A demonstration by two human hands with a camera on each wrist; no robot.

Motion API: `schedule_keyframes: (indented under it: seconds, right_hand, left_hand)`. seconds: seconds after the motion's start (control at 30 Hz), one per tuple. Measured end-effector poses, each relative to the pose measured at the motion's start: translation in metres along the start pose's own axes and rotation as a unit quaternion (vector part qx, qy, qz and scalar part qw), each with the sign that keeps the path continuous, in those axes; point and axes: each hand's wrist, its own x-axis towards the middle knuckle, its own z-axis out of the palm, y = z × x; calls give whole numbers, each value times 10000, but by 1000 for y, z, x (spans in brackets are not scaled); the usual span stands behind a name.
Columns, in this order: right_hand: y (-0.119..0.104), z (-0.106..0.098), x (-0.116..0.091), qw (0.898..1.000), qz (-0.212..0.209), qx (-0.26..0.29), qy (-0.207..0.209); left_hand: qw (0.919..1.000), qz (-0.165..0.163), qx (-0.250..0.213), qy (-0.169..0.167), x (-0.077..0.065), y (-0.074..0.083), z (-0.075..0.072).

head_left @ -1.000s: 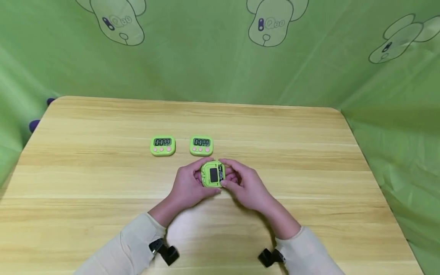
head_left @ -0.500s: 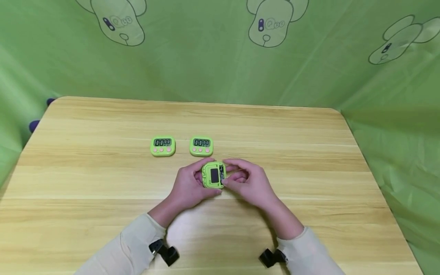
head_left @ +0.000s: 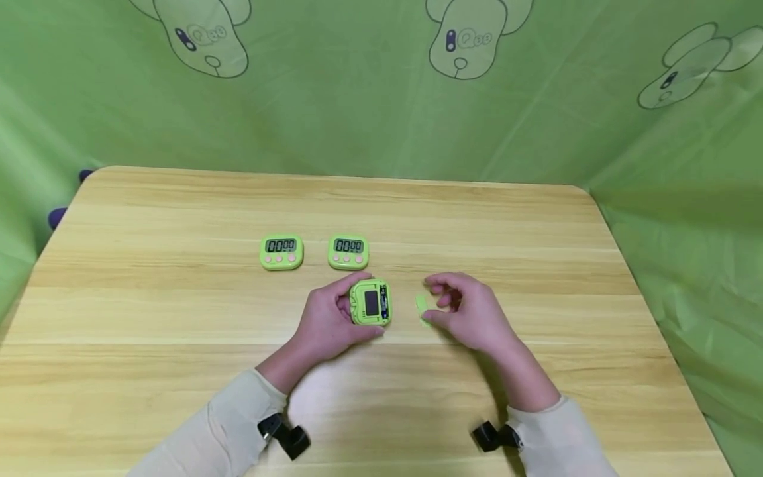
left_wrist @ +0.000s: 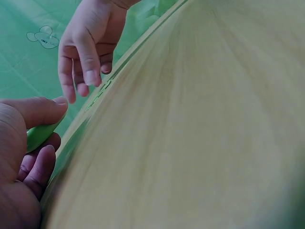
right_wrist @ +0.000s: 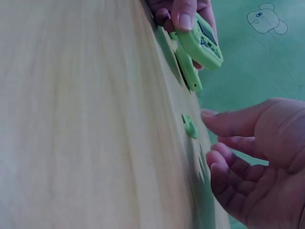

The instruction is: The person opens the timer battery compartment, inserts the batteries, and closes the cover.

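Observation:
My left hand (head_left: 324,323) grips a light green digital timer (head_left: 362,306) by its edges, thumb along the near side. The timer's back faces up, and its battery slot at the right side is uncovered, with a dark battery (head_left: 384,302) inside. A small green battery cover (head_left: 421,306) lies on the table to the right of the timer. My right hand (head_left: 475,317) hovers beside this cover, fingers loosely bent. In the right wrist view a gap shows between the thumb and the cover (right_wrist: 189,126), and nothing is held there.
Two matching green timers, a left one (head_left: 281,252) and a right one (head_left: 348,252), lie face up beyond my hands, both displays reading zeros. The wooden table (head_left: 507,225) meets a green printed curtain (head_left: 357,126) at the back and sides.
My right hand has moved right, away from the timer. The battery cover now lies on the table by it. My left hand keeps its hold on the timer, almost unmoved.

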Motion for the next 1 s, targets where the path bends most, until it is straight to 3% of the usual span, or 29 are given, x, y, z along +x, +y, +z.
schedule_keyframes:
  seconds: [0.27,0.77,1.0]
  right_hand:
    - [1,4,1,9989,201,-297,-315]
    - [-4,10,4,9980,459,-426,1]
    - [-10,11,6,9960,611,-508,-406]
  left_hand:
    - [10000,3,44,-12,0,-1,0]
    - [10000,-62,6,-15,0,0,-1]
    - [10000,-72,29,-10,0,0,-1]
